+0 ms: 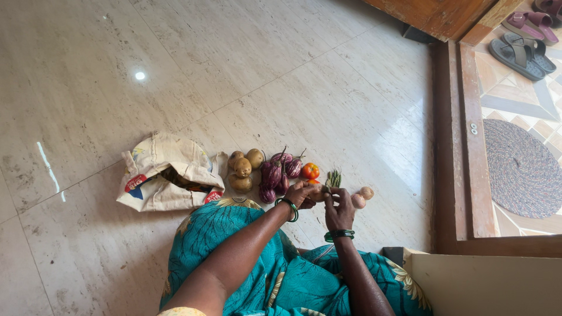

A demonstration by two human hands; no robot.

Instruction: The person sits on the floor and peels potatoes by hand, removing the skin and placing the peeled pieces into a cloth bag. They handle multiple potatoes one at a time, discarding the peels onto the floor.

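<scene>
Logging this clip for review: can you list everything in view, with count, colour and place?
cloth bag: one, off-white with red and blue print, lying open on the floor at left
potatoes: about four, brown, in a pile right of the bag
brinjals: about five, purple, right of the potatoes
tomato: one clearly seen, red-orange, right of the brinjals
green vegetables: small bunch, just beyond the hands
onions: about two, pale pink, by the right hand
sandals: several, grey and maroon, outside the doorway at top right
round mat: one, braided grey, outside the doorway
left hand: green bangles, on a small item, unclear what
right hand: green bangles, meeting the left hand
</scene>
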